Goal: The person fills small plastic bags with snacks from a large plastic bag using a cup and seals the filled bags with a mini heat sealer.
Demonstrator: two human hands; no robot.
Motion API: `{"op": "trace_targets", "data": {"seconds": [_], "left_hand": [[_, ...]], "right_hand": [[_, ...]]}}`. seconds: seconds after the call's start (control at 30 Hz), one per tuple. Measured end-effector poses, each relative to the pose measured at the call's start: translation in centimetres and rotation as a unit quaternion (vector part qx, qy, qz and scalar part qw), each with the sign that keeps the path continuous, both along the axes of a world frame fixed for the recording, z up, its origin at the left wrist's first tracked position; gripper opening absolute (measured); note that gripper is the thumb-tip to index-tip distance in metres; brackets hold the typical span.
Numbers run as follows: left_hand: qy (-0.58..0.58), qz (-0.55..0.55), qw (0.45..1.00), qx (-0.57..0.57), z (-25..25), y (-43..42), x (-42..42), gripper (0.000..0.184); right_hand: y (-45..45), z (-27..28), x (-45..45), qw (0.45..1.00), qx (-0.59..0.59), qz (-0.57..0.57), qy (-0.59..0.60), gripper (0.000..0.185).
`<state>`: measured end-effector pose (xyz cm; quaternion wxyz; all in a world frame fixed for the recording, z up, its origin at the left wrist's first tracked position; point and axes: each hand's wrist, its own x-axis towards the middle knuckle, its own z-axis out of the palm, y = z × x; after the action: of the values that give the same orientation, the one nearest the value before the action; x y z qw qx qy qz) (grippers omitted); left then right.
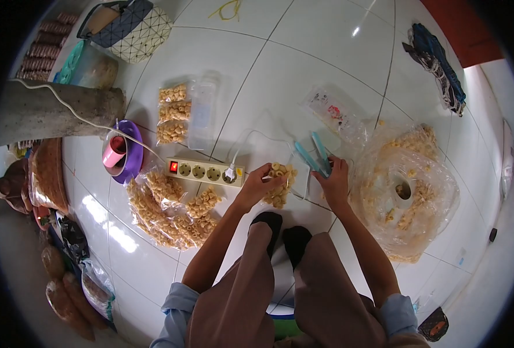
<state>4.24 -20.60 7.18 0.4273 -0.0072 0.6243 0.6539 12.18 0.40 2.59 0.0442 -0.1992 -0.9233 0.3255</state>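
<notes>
My left hand [256, 185] is closed on a small clear bag of curled, macaroni-like snacks [278, 198], low over the tiles before my feet. Fingers of my right hand [335, 181] wrap the near end of a light-blue hair straightener [307, 156], whose two arms stand apart in a V. A white cord loops toward the plug [230, 173] in a cream power strip [199, 170] with a lit red switch. Left of my left hand lie filled snack bags [173, 223]. To the right of my right hand sits a large clear bag of loose snacks [425, 214].
Three filled packets [174, 111] lie beside a clear plastic box [201, 119]. A red-printed plastic packet [333, 111] rests farther off. A purple basin [134, 162] holds a pink cup [115, 151], near a concrete-like pillar [60, 110]. A patterned bag [144, 40] stands at the back left.
</notes>
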Motion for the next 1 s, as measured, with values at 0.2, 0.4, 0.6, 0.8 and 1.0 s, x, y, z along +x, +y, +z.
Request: {"op": "trace_targets", "data": {"seconds": [0.2, 0.4, 0.6, 0.8, 1.0], "left_hand": [[-0.027, 0.056, 0.998, 0.017, 0.5, -0.6, 0.5, 0.037], [0.003, 0.19, 0.977, 0.095, 2.7, -4.4, 1.4, 0.043], [0.149, 0.345, 0.926, -0.018, 6.9, -14.4, 3.2, 0.044], [0.195, 0.468, 0.852, -0.133, 3.1, -21.7, 6.2, 0.04], [0.307, 0.448, 0.788, -0.289, 1.4, -24.0, 7.7, 0.032]], "right_hand": [[-2.2, 1.9, 0.2, 0.996, -0.007, -0.017, 0.082, 0.049], [-12.6, 7.7, -1.2, 0.849, -0.527, 0.013, 0.018, 0.045], [-20.2, 12.2, -4.6, 0.896, -0.392, 0.208, -0.011, 0.049], [-27.6, 9.4, -7.5, 0.861, -0.27, 0.405, -0.146, 0.049], [-31.6, 6.0, -6.9, 0.851, -0.259, 0.424, -0.171, 0.054]]}}
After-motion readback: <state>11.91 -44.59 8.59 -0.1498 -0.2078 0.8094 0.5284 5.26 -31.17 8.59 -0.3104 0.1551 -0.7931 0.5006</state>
